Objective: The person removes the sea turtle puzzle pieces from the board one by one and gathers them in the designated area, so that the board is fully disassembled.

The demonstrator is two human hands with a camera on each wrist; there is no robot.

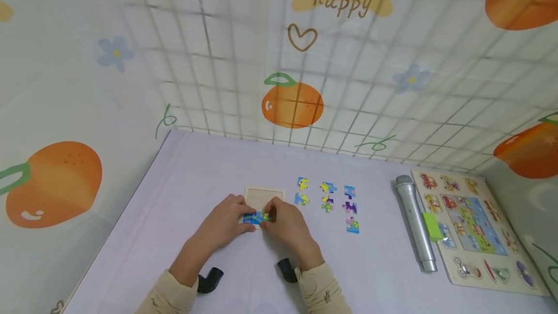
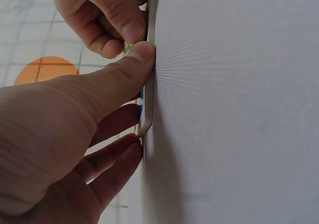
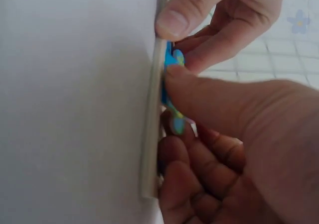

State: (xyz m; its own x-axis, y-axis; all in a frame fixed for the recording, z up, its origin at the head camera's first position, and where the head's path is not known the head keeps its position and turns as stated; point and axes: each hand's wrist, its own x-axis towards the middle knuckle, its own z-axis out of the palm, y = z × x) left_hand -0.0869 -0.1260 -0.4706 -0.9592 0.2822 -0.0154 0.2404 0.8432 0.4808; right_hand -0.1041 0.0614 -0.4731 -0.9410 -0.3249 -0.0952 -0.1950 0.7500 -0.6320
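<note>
A small wooden puzzle tray (image 1: 264, 189) lies on the table, with blue picture pieces (image 1: 250, 219) fitted along its near side. My left hand (image 1: 223, 220) grips the tray's left end, thumb (image 2: 142, 52) on the near edge and fingers at the corner. Over the near right part of the tray, my right hand (image 1: 285, 222) pinches a blue and green jigsaw piece (image 3: 177, 118) between thumb and fingers. The piece stands tilted up from the tray in the right wrist view, partly hidden by the thumb. The tray's far part shows bare wood.
Several loose jigsaw pieces (image 1: 350, 207) lie in columns right of the tray. Farther right are a silver microphone (image 1: 416, 224), a green block (image 1: 432, 227) and a larger wooden picture board (image 1: 492, 202). A wire grid (image 1: 226, 86) behind printed cloth borders the table's far side.
</note>
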